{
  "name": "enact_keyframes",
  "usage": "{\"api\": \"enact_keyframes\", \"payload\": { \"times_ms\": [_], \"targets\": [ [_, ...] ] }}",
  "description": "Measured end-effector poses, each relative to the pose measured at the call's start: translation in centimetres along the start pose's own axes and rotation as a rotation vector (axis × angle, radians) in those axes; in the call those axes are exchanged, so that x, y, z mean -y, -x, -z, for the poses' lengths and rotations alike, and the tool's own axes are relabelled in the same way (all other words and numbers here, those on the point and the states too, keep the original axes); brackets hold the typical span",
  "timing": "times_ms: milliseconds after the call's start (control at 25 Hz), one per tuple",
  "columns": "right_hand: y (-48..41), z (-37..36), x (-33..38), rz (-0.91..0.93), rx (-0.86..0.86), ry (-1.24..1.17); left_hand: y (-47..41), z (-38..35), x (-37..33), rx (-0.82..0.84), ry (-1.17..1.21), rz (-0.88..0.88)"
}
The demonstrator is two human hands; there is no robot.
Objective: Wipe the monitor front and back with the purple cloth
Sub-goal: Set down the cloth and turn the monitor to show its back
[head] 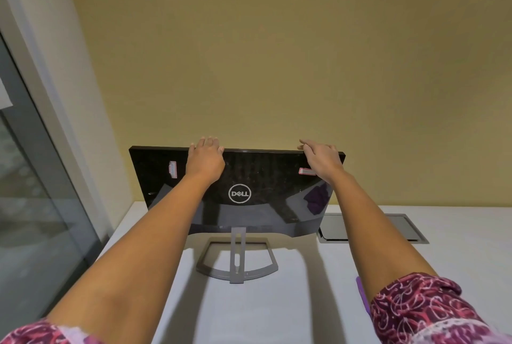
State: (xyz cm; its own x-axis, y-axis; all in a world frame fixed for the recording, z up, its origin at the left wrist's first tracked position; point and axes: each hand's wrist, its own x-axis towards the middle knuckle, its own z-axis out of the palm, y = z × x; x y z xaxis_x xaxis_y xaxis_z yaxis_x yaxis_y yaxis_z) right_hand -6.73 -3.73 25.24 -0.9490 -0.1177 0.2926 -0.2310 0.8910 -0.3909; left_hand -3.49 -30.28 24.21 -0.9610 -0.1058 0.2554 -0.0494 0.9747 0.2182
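desk [457, 233]: everything is stood on it
monitor [266, 177]: back turned to the person, long axis left to right
hatch [388, 228]: set in the desk right of the monitor
left hand [206, 158]: clamped over the top edge
right hand [322, 159]: clamped likewise, near the corner
cloth [360, 296]: laid by the right forearm [368, 233], well behind both hands; right hand judged nearer

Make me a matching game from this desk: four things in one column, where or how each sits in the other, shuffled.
1 monitor
2 purple cloth
3 stand
4 grey hatch

A set flush in the table
B back faces the camera, left hand and right hand on its top edge
C lies beside the right forearm
D open-frame foot on the table

Pairs: 1-B, 2-C, 3-D, 4-A
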Motion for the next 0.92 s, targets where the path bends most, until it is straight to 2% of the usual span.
{"api": "enact_keyframes", "payload": {
  "times_ms": [320, 400, 520, 600, 680, 800, 920],
  "targets": [
    [0.5, 0.0, -1.1, 0.030, 0.032, -0.120, 1.3, 0.3, -0.1, 0.007, 0.048, 0.019],
    [0.8, 0.0, -2.0, 0.075, -0.042, -0.206, 1.9, 0.1, -0.2, -0.011, 0.057, 0.044],
    [2.3, 0.4, -4.5, 0.105, -0.260, -0.203, 3.8, -1.3, -1.0, -0.156, 0.064, 0.082],
    [3.8, 0.4, -6.9, 0.087, -0.370, -0.189, 5.3, -2.7, -2.4, -0.246, 0.067, 0.076],
    [5.3, 0.3, -9.9, 0.026, -0.408, -0.192, 6.5, -4.4, -4.2, -0.304, 0.080, 0.070],
    [7.9, -0.6, -14.6, -0.086, -0.334, -0.151, 8.1, -7.6, -7.3, -0.300, 0.077, 0.046],
    [11.5, -2.0, -19.9, -0.224, -0.184, -0.125, 10.3, -11.7, -10.8, -0.170, 0.045, 0.009]
  ]
}}
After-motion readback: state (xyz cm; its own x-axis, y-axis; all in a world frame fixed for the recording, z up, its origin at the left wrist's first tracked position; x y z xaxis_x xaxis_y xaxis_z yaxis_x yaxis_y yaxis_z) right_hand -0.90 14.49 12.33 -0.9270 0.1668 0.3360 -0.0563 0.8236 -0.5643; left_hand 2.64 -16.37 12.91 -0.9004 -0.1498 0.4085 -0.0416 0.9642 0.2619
